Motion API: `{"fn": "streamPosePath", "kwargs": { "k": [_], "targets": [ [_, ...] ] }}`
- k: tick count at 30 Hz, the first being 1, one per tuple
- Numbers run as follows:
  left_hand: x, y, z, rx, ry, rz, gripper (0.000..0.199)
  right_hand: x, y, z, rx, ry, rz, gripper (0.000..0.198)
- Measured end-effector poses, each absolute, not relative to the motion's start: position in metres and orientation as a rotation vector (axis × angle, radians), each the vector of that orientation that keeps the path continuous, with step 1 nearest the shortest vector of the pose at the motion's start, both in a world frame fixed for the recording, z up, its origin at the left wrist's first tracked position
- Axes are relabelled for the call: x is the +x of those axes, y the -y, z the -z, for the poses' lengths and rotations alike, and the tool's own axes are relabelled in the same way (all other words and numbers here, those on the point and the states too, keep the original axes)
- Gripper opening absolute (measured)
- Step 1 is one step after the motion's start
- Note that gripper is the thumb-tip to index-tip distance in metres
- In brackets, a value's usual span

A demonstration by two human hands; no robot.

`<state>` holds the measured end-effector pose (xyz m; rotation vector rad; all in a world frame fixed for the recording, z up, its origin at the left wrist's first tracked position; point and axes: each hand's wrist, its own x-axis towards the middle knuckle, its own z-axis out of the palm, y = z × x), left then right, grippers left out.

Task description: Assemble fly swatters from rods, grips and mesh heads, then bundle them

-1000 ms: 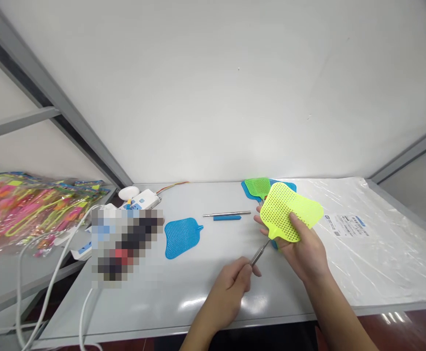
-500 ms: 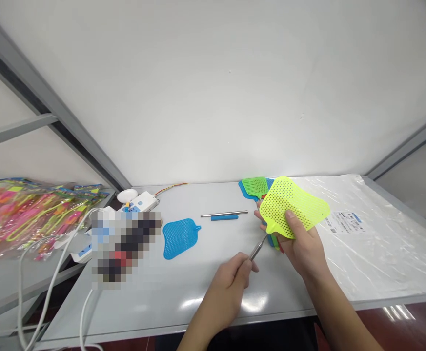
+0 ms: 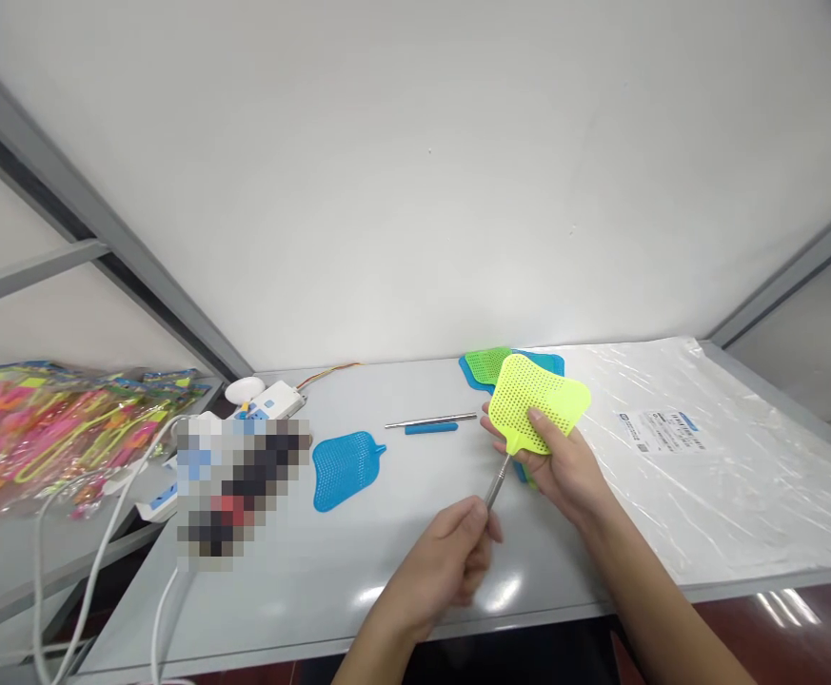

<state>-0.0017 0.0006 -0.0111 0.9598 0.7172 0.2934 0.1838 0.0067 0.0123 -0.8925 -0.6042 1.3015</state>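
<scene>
Between my hands is a yellow fly swatter head (image 3: 529,400), full of small holes, with a thin metal rod (image 3: 499,480) at its neck. My right hand (image 3: 564,466) grips the head, thumb on its face and fingers behind. Lower and to the left, my left hand (image 3: 458,552) is closed around the metal rod. Behind the yellow head, partly hidden, lie a green swatter head (image 3: 487,365) and blue ones (image 3: 550,362). A separate blue swatter head (image 3: 345,469) lies flat on the table to the left.
A metal rod (image 3: 415,421) and a blue handle tube (image 3: 430,428) lie mid-table. White plastic packaging (image 3: 743,476) with a label covers the right side. At left are a power strip (image 3: 279,400), white cables (image 3: 119,514), a blurred dark object (image 3: 244,495) and bagged colourful items (image 3: 65,428).
The yellow swatter head has shifted left and turned its face more toward upright. Both hands keep hold of the swatter. The view has moved slightly.
</scene>
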Motion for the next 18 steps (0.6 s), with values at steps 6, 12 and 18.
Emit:
{"fn": "streamPosePath", "kwargs": {
  "k": [6, 12, 18],
  "targets": [
    [0.01, 0.003, -0.006, 1.872, -1.352, -0.277, 0.025, 0.173, -0.007, 0.0, -0.867, 0.504, -1.179, 0.05],
    [0.006, 0.0, -0.011, 1.393, -1.0, -0.342, 0.032, 0.176, -0.004, -0.006, -0.829, 0.564, -1.248, 0.043],
    [-0.001, -0.007, -0.004, 0.602, -0.471, -0.151, 0.034, 0.184, -0.004, -0.017, -0.802, 0.631, -1.331, 0.035]
  ]
}}
